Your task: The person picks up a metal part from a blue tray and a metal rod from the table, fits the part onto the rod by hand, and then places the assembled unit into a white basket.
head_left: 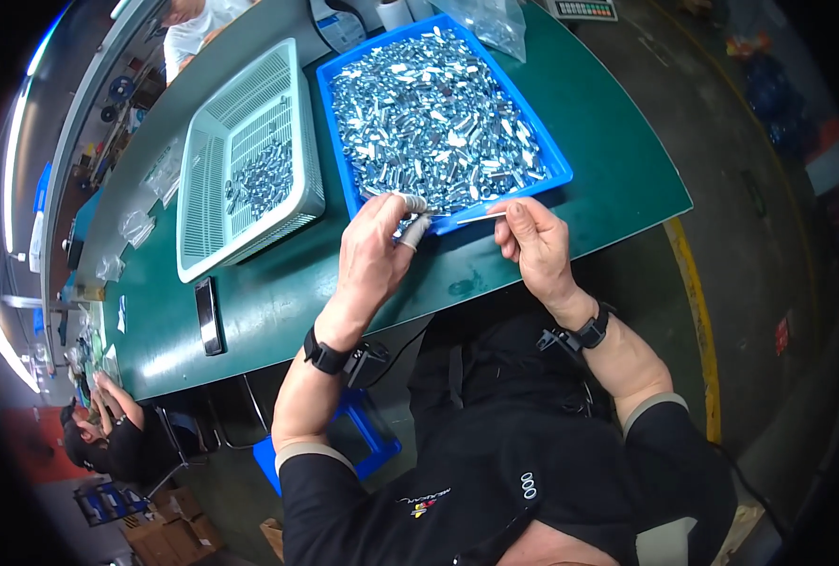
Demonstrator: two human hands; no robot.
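My left hand (374,247) is closed in a pinch over the near edge of a blue tray (553,156), with white coverings on its fingertips. What it pinches is too small to make out. My right hand (539,243) grips a thin, pale, rod-like tool (481,218) between thumb and fingers. The tool's far end points left, close to the left fingertips. Heaped in the tray are many small shiny metal pieces (429,113), just beyond both hands.
Left of the tray stands a pale green plastic basket (214,247) holding a smaller pile of metal parts (261,179). A dark phone (209,316) lies on the green table (160,330). Clear plastic bags (490,26) lie behind the tray. Other people (122,439) sit at the left and far side.
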